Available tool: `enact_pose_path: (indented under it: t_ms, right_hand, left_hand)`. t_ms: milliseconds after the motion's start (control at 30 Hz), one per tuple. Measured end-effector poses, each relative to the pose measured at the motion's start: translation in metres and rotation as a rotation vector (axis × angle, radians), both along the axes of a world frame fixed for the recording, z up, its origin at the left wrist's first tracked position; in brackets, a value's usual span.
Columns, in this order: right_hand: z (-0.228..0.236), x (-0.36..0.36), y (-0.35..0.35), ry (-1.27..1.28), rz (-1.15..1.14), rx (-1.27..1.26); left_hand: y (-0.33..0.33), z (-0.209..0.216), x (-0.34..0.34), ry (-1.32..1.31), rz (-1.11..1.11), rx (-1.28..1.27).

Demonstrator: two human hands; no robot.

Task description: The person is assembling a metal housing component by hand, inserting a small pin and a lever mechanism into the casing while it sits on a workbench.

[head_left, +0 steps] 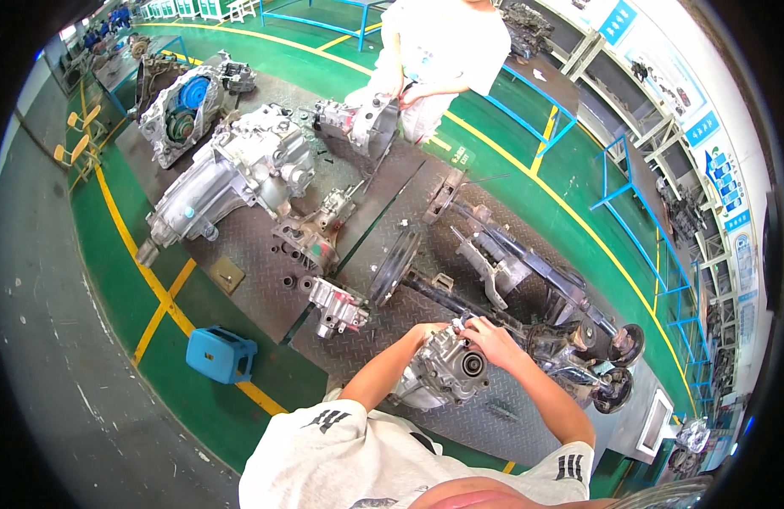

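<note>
Left grip (431, 330): at the top left edge of the gear housing, fingers mostly hidden; can't tell how tight.
Right grip (491, 341): fingers bent over the housing's top, near the left grip; can't tell if closed on a small part.
Gear housing (447, 371): grey metal, round bore facing up, on the near edge of the worktop (532, 433), in front of the torso.
Wall posters (666, 85): blue and white, printed, mostly too small to read.
Floor marking (463, 158): pale lettering on green, beside the co-worker (443, 47).
Sleeve (570, 466): dark bars.
</note>
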State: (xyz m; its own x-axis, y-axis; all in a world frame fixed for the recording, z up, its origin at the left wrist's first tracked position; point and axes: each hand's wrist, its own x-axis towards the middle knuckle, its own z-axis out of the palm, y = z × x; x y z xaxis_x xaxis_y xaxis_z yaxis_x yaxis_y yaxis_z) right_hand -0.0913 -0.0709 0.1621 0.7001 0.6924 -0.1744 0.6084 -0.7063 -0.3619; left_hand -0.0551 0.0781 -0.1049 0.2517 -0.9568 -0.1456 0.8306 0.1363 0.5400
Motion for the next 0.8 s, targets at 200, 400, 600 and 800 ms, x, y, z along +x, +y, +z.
enact_pose_path:
  t_ms: [200,400,600,800]
  right_hand:
    - [-0.012,-0.002,-0.014,0.005,-0.017,-0.042]
    - [-0.004,0.0,-0.003,0.002,0.014,-0.074]
    - [-0.004,0.0,-0.007,-0.003,0.003,-0.034]
    - [-0.009,0.0,-0.009,-0.026,0.026,-0.049]
  left_hand:
    - [-0.002,0.024,0.004,0.0,-0.065,0.008]
    - [0.001,0.006,0.002,-0.108,0.018,-0.039]
    - [0.0,0.014,-0.002,0.173,0.007,-0.044]
    - [0.003,0.025,0.0,0.116,-0.038,-0.011]
